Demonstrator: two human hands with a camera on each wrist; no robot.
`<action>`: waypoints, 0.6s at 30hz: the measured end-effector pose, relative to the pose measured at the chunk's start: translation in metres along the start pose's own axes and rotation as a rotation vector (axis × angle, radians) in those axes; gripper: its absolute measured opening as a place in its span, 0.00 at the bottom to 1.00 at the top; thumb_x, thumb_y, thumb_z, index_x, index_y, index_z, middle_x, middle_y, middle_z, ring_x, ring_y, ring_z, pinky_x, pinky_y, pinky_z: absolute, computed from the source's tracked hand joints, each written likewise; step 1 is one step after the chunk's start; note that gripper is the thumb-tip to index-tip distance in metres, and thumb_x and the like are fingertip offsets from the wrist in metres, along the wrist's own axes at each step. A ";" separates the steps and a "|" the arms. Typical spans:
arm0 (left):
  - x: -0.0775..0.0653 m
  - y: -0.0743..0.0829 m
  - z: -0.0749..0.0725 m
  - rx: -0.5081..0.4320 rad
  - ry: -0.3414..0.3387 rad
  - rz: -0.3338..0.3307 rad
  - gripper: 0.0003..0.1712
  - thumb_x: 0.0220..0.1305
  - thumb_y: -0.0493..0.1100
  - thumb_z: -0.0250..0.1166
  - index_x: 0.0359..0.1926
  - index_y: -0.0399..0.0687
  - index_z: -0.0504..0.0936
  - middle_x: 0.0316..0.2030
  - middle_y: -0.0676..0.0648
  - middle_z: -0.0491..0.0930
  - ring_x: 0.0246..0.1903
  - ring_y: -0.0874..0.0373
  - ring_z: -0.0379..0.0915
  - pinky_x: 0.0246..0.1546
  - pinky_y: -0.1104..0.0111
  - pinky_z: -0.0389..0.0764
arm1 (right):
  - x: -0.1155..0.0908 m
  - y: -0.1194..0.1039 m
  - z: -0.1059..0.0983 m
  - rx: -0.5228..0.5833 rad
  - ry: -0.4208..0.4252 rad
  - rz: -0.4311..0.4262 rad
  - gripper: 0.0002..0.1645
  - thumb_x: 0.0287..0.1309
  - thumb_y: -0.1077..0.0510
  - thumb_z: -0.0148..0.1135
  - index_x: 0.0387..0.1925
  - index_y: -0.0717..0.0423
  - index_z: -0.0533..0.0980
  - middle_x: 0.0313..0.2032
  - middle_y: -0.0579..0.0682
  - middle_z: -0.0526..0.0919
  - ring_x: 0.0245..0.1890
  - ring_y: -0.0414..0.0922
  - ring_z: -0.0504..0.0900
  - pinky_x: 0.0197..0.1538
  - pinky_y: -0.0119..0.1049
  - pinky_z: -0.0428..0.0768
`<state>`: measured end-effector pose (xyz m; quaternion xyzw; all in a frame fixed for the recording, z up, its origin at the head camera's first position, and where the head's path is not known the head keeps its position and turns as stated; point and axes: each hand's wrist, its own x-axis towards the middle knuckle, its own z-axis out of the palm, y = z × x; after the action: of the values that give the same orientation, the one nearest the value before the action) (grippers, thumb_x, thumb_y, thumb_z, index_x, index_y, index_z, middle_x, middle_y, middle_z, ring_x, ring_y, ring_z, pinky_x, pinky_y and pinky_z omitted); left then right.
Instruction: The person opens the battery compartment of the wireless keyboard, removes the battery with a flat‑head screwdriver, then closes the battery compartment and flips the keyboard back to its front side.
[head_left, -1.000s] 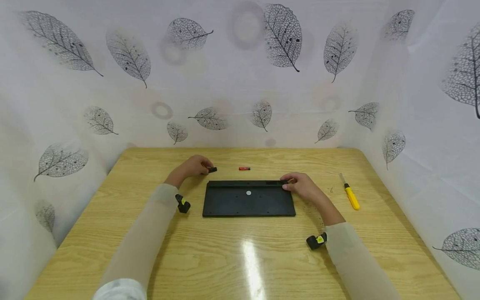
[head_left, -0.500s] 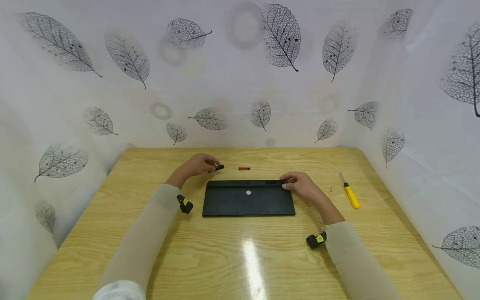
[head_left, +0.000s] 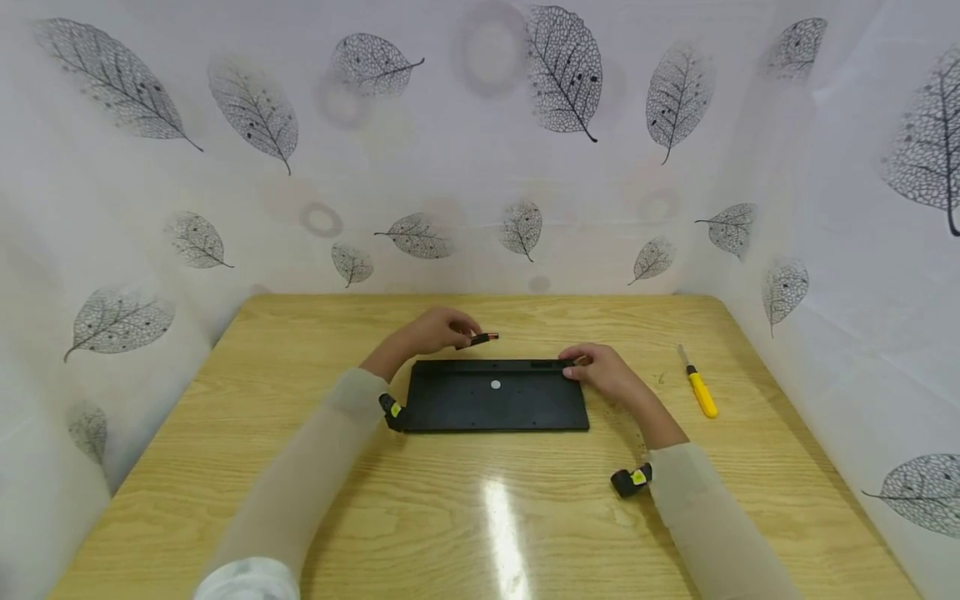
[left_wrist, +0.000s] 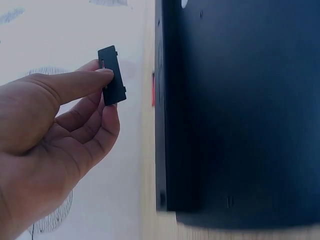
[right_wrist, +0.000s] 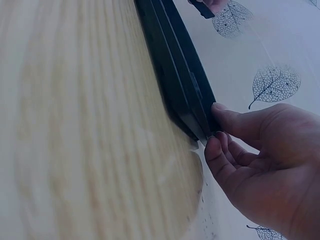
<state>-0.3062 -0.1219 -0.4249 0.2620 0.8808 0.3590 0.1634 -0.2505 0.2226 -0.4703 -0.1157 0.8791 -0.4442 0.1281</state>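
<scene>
A black keyboard (head_left: 497, 408) lies underside up on the table, a small white round sticker near its middle. Above the table behind it, my left hand (head_left: 441, 330) pinches a small black battery cover (left_wrist: 115, 77) between thumb and fingers; two little tabs show on the cover's edge in the left wrist view. A red and black battery (head_left: 493, 336) sits just beyond the cover and is partly hidden by it in the head view. My right hand (right_wrist: 277, 160) grips the keyboard's far right corner, thumb on the underside and fingers at the edge.
A screwdriver (head_left: 702, 394) with a yellow handle lies at the right of the wooden table (head_left: 420, 517). White cloth (head_left: 465, 167) with leaf prints hangs behind the table and at both sides.
My left hand has moved right with the battery cover, from the keyboard's far left corner to beside the battery. The right hand and the keyboard have stayed in place.
</scene>
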 end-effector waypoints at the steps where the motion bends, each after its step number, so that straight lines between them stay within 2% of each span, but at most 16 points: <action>1: 0.002 0.003 0.003 0.004 -0.003 0.011 0.14 0.71 0.37 0.62 0.55 0.44 0.84 0.45 0.45 0.85 0.40 0.56 0.79 0.43 0.64 0.80 | 0.000 0.000 0.000 0.003 0.001 0.000 0.21 0.70 0.57 0.61 0.62 0.57 0.77 0.58 0.60 0.79 0.55 0.56 0.79 0.54 0.49 0.78; 10: 0.025 0.025 0.023 -0.036 -0.071 0.065 0.12 0.71 0.35 0.62 0.52 0.43 0.85 0.40 0.45 0.85 0.35 0.58 0.77 0.38 0.68 0.78 | -0.001 -0.001 -0.001 0.020 -0.006 0.010 0.21 0.70 0.57 0.61 0.62 0.55 0.77 0.58 0.60 0.79 0.54 0.54 0.78 0.53 0.47 0.77; 18: 0.048 0.042 0.044 0.043 -0.113 0.106 0.14 0.71 0.37 0.61 0.54 0.45 0.85 0.41 0.47 0.85 0.38 0.58 0.77 0.40 0.69 0.78 | 0.001 0.001 -0.001 0.021 -0.002 0.018 0.21 0.68 0.59 0.63 0.60 0.56 0.78 0.55 0.59 0.80 0.48 0.52 0.79 0.49 0.43 0.76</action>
<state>-0.3100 -0.0449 -0.4296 0.3314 0.8626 0.3329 0.1880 -0.2523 0.2238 -0.4704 -0.1068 0.8753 -0.4522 0.1340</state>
